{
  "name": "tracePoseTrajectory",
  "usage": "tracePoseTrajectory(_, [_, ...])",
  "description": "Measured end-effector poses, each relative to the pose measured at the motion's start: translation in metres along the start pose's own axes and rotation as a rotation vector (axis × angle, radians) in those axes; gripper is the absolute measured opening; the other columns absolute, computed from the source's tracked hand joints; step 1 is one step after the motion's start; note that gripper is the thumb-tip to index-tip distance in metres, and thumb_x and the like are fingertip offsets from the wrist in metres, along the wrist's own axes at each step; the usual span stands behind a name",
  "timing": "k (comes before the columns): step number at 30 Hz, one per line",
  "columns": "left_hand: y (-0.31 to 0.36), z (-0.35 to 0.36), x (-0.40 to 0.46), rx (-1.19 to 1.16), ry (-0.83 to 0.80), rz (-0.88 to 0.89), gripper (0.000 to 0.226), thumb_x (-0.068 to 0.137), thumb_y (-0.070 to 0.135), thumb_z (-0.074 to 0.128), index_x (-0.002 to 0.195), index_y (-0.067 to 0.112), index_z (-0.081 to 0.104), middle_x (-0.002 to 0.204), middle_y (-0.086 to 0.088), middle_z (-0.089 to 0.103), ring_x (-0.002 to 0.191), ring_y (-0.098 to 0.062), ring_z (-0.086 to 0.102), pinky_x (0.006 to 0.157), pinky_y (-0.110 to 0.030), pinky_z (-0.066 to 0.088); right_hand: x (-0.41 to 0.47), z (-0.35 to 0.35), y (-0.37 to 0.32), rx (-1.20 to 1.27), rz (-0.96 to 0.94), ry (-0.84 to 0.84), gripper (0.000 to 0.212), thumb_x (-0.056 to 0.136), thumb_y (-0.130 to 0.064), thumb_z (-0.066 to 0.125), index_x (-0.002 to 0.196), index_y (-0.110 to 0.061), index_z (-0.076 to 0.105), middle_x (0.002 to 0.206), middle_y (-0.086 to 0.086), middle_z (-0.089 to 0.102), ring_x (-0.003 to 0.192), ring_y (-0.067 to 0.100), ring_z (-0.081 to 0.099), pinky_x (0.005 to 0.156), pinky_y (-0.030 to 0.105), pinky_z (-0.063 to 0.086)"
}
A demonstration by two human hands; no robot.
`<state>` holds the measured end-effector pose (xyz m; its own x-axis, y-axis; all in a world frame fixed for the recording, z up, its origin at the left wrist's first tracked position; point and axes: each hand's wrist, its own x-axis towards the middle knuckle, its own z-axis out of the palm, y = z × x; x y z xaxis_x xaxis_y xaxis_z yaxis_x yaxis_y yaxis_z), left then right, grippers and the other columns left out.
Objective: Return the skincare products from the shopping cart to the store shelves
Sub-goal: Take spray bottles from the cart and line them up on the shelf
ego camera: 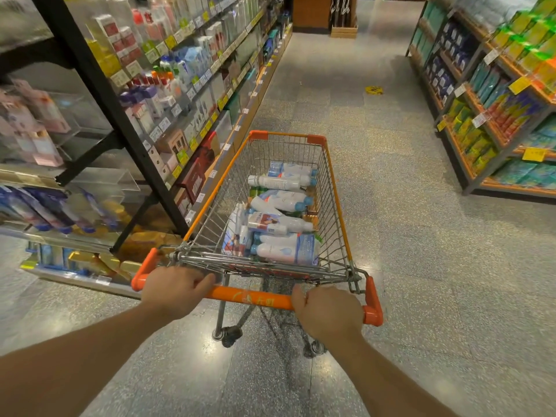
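Note:
A wire shopping cart (337, 188) with orange trim stands in the aisle ahead of me. Several white and blue skincare bottles (285, 251) and boxed products (236, 239) lie piled in its basket. My left hand (176, 291) grips the left part of the orange cart handle (249, 299). My right hand (329, 314) grips the same handle near its right end. The skincare shelves (168, 85) run along the left of the cart, stocked with boxes and bottles behind yellow and white price tags.
Another shelf unit (493, 121) with green, blue and orange packages lines the right side of the aisle. The speckled grey floor (376, 152) stretches ahead between them. A wooden display (325, 16) stands at the far end. A yellow floor sticker (374, 90) lies mid-aisle.

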<state>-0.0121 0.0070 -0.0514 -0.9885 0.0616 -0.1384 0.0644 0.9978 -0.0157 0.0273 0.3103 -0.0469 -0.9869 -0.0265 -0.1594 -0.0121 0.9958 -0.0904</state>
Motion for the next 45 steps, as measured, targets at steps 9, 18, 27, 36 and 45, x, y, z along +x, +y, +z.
tracePoseTrajectory(9, [-0.008, 0.003, 0.023, 0.006, 0.089, 0.028, 0.072, 0.096, 0.071, 0.019, 0.065, 0.027, 0.067, 0.053, 0.011, 0.062, 0.047, -0.003, 0.058, 0.048, -0.024, 0.052, 0.021, 0.0, -0.006, -0.01, 0.02, -0.003, 0.072, 0.102, -0.065, 0.018, 0.067, -0.02, 0.061, 0.058, -0.004, 0.054, 0.052, 0.014, 0.049, 0.055, 0.027, 0.032])
tracePoseTrajectory(18, [-0.039, 0.019, 0.081, -0.003, 0.155, 0.049, 0.075, 0.091, 0.077, 0.017, 0.064, 0.026, 0.064, 0.048, 0.004, 0.055, 0.044, -0.007, 0.054, 0.049, -0.026, 0.053, 0.069, -0.009, -0.028, -0.097, 0.083, -0.032, 0.071, 0.102, -0.063, 0.016, 0.075, -0.023, 0.068, 0.063, -0.004, 0.059, 0.058, 0.015, 0.057, 0.055, 0.026, 0.039])
tracePoseTrajectory(27, [-0.067, -0.002, 0.139, 0.03, 0.154, 0.107, 0.066, 0.097, 0.068, 0.024, 0.072, 0.024, 0.067, 0.06, 0.004, 0.058, 0.06, -0.013, 0.059, 0.064, -0.03, 0.054, 0.133, -0.013, -0.059, -0.08, 0.144, -0.033, 0.069, 0.102, -0.064, 0.019, 0.079, -0.028, 0.073, 0.067, -0.006, 0.063, 0.065, 0.014, 0.062, 0.063, 0.026, 0.048])
tracePoseTrajectory(36, [-0.079, -0.013, 0.196, -0.015, 0.102, 0.117, 0.076, 0.095, 0.071, 0.018, 0.066, 0.018, 0.064, 0.056, 0.0, 0.059, 0.053, -0.018, 0.06, 0.058, -0.026, 0.052, 0.194, -0.024, -0.067, -0.075, 0.175, -0.086, 0.065, 0.103, -0.06, 0.02, 0.078, -0.026, 0.069, 0.073, -0.005, 0.063, 0.072, 0.016, 0.062, 0.068, 0.029, 0.048])
tracePoseTrajectory(45, [-0.087, -0.021, 0.26, -0.011, 0.104, 0.124, 0.081, 0.092, 0.074, 0.011, 0.066, 0.018, 0.064, 0.053, 0.0, 0.058, 0.049, -0.013, 0.057, 0.053, -0.025, 0.049, 0.255, -0.031, -0.069, -0.108, 0.163, -0.05, 0.066, 0.103, -0.06, 0.018, 0.074, -0.027, 0.067, 0.069, -0.005, 0.062, 0.066, 0.013, 0.06, 0.062, 0.027, 0.045])
